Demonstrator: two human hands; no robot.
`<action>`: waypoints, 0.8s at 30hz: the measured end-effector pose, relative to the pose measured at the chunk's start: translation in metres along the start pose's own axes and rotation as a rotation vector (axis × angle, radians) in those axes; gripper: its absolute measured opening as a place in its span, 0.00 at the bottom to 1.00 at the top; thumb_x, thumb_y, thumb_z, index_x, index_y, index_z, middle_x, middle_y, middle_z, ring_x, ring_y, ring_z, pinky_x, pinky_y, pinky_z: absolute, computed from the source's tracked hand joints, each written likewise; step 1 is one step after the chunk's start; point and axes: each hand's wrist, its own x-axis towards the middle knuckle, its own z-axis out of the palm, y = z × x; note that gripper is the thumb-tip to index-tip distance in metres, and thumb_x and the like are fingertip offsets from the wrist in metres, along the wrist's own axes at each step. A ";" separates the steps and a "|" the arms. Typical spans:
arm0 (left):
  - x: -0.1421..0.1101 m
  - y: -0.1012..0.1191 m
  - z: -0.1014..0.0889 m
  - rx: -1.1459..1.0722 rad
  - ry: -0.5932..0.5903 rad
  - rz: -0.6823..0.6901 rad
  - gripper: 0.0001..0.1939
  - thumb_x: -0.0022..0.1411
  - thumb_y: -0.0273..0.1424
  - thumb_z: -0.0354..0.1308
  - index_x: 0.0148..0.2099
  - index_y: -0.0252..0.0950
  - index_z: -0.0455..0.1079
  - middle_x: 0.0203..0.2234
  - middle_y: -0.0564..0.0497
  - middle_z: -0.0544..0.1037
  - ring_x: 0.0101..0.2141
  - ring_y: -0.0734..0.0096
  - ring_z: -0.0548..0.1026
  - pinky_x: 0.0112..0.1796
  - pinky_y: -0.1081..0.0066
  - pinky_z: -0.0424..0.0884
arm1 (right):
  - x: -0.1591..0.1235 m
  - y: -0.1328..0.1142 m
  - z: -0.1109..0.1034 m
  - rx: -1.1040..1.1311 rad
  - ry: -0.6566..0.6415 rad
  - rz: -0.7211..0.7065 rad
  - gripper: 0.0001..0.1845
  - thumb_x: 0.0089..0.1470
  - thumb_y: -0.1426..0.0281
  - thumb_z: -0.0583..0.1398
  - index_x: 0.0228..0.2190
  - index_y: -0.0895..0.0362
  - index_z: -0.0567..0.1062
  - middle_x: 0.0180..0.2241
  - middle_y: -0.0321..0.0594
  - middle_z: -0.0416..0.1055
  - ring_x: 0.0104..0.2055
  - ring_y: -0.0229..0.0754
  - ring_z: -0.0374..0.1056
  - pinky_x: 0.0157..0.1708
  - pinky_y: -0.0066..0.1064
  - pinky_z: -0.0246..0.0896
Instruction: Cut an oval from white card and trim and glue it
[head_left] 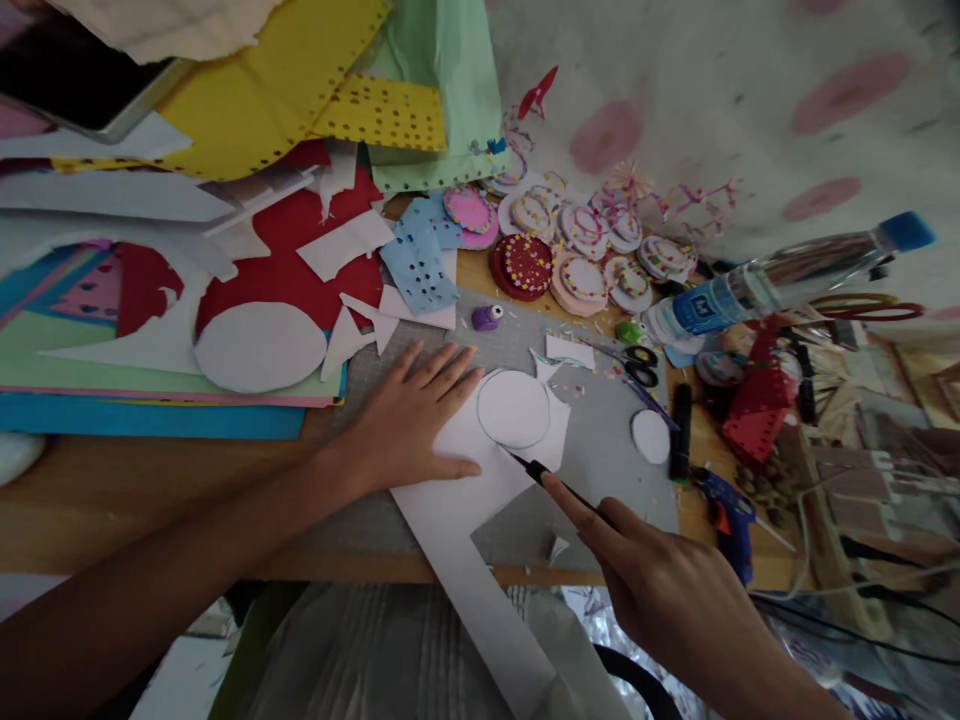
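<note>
My left hand [409, 415] lies flat with fingers spread on a white foam sheet [469, 520], pressing it onto the grey cutting mat [600, 450]. A circle [514, 408] is drawn in blue on the sheet just right of those fingers. My right hand [660, 580] is closed round a thin black craft knife [547, 478], index finger along its shaft. The knife's tip rests on the sheet just below the circle's lower right edge. A small white cut-out disc [650, 436] lies on the mat to the right.
Stacked coloured foam sheets and scraps [247, 250] fill the left. Decorated round foam pieces [585, 250] sit at the back. A plastic bottle [780, 275], scissors [637, 365], a black marker [681, 430], a blue glue gun [731, 515] and a purple punch [487, 317] crowd the right.
</note>
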 end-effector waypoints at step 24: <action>-0.001 -0.003 -0.001 -0.034 0.004 0.019 0.51 0.56 0.60 0.50 0.70 0.32 0.46 0.69 0.42 0.44 0.67 0.50 0.44 0.64 0.50 0.33 | 0.049 0.117 0.006 -0.050 -0.133 -0.524 0.48 0.46 0.87 0.52 0.65 0.44 0.51 0.32 0.35 0.68 0.26 0.37 0.62 0.26 0.28 0.54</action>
